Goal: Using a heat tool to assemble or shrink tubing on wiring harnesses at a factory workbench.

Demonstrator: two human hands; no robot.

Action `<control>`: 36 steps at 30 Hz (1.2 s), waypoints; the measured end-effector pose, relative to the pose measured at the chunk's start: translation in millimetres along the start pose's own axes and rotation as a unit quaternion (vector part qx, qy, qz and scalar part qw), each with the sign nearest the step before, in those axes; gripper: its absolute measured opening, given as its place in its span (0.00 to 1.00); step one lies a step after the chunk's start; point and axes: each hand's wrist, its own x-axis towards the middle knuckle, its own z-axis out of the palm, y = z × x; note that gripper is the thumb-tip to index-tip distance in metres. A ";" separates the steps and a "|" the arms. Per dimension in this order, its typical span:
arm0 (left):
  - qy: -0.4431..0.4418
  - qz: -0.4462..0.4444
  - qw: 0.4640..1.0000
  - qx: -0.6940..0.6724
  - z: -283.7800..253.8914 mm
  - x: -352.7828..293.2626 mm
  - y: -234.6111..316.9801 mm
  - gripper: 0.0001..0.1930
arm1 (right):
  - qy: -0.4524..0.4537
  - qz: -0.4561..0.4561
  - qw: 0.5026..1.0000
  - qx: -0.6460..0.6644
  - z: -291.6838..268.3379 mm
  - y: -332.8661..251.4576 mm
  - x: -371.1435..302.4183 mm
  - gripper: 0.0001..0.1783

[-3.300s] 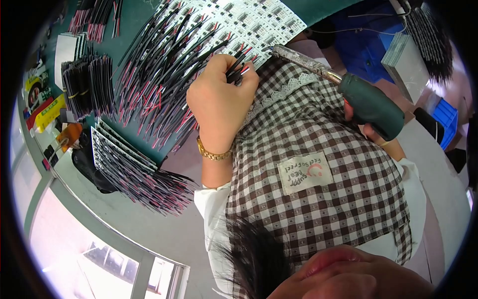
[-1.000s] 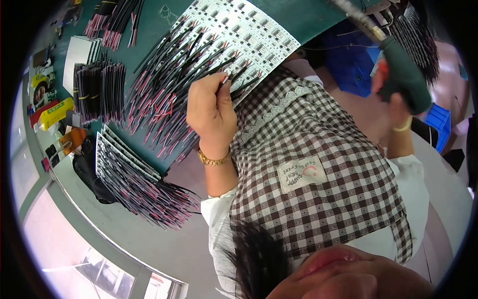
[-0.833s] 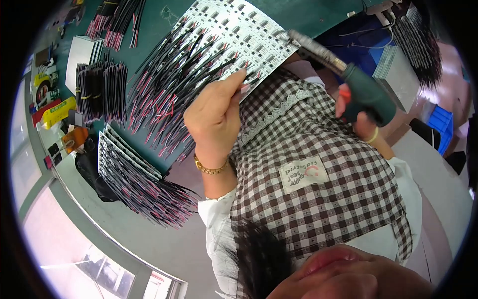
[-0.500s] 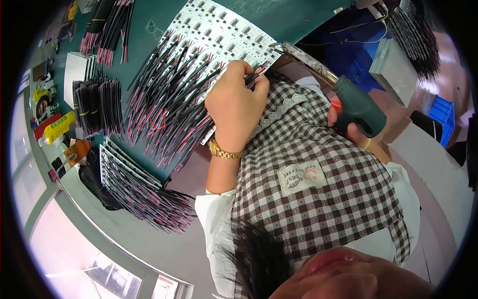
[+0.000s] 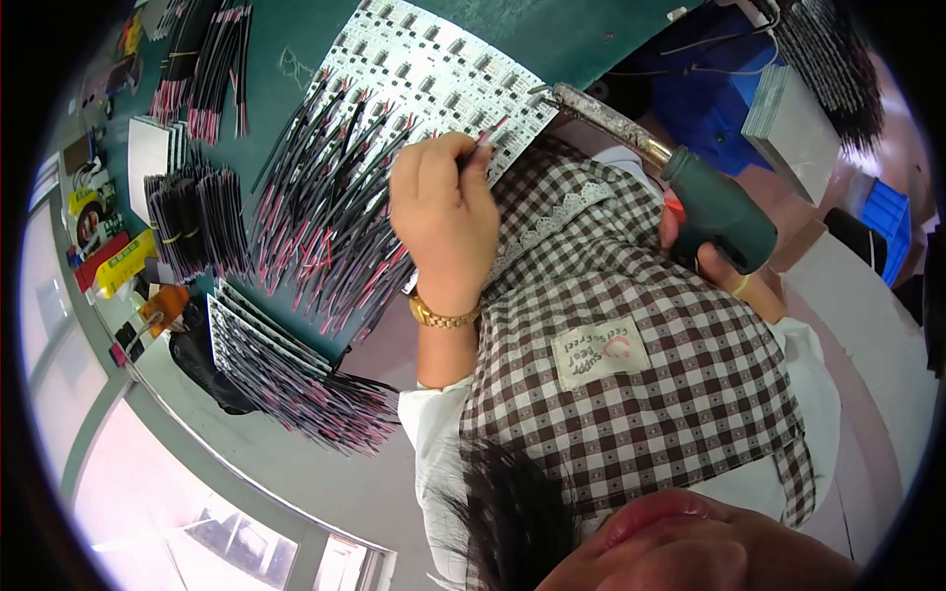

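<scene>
A white circuit board panel (image 5: pixel 434 59) lies on the green table, with rows of small dark chips. Many black and red wires (image 5: pixel 330 212) fan out from its near left part. My left hand (image 5: pixel 445 202), a gold watch at its wrist, is over the panel's near edge. Its fingers pinch a thin black and red wire (image 5: pixel 493 131), whose end points toward the panel's right corner. My right hand (image 5: pixel 724 266) grips the dark green handle of a soldering gun (image 5: pixel 724 212). The gun's tip reaches the panel's right corner; whether it touches is too small to tell.
Wire bundles (image 5: pixel 197 222) and a stack of wired boards (image 5: pixel 296 369) stand at the left. More wires (image 5: pixel 212 69) lie at the far left. On the right are a stack of pale boards (image 5: pixel 788 128), another wire bundle (image 5: pixel 828 69) and a blue crate (image 5: pixel 884 227).
My left hand has moved left and slightly nearer to me, drawing the wire end away from the panel's right corner. The soldering gun stays at nearly the same place.
</scene>
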 end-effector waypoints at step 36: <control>-0.029 -0.074 0.997 -0.014 12.5 -11.2 16.3 0.09 | -0.054 0.064 0.980 -0.182 -21.3 -13.3 -18.0 0.37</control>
